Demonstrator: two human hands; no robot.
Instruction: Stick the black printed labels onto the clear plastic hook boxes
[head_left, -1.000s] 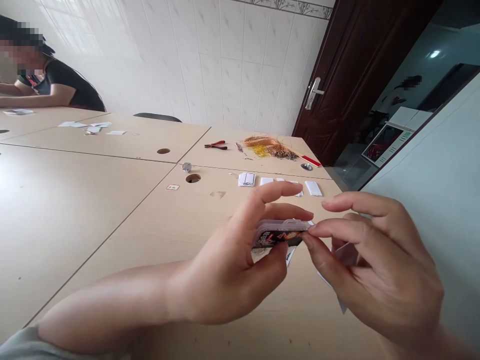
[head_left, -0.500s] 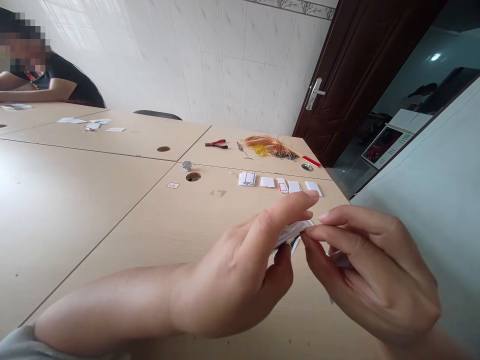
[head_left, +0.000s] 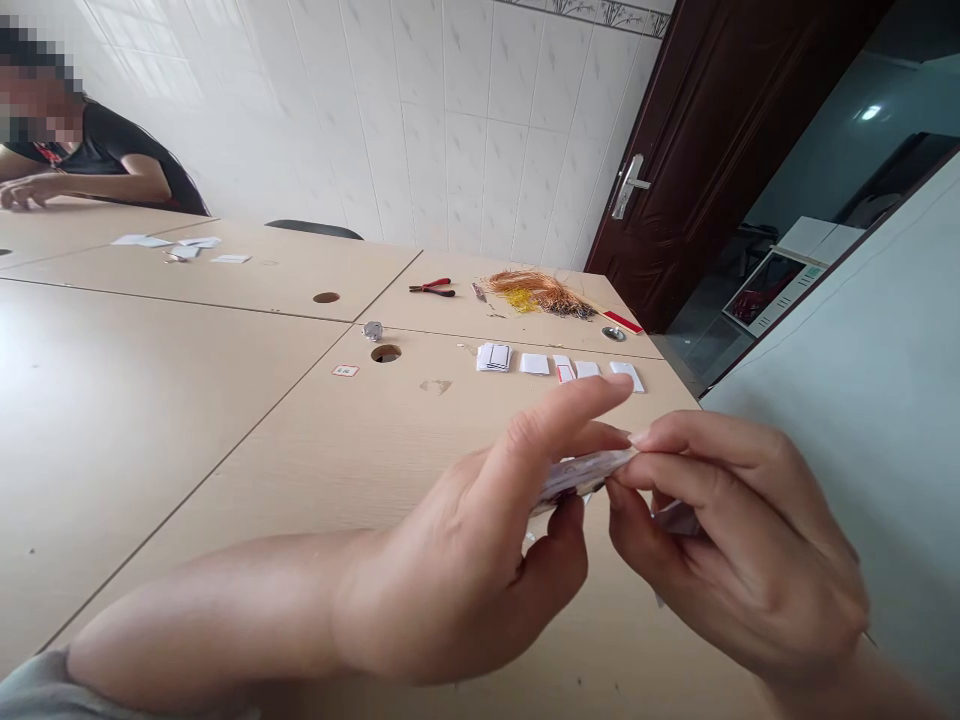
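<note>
Watching from afar, I see the left hand, its grip narrow around a plastic case held above the surface. Now the right hand pinches the case's end; white cards lie beyond.

Above the table, the flat case sits between the left hand and the right hand. Beyond the hands on the tabletop runs a row of card stacks, with a hole and a label to its left; behind it, pliers lie left of a bundle of strands. At far left sits a co-worker, loose papers to the right, while a door stands behind the table's right end.
</note>
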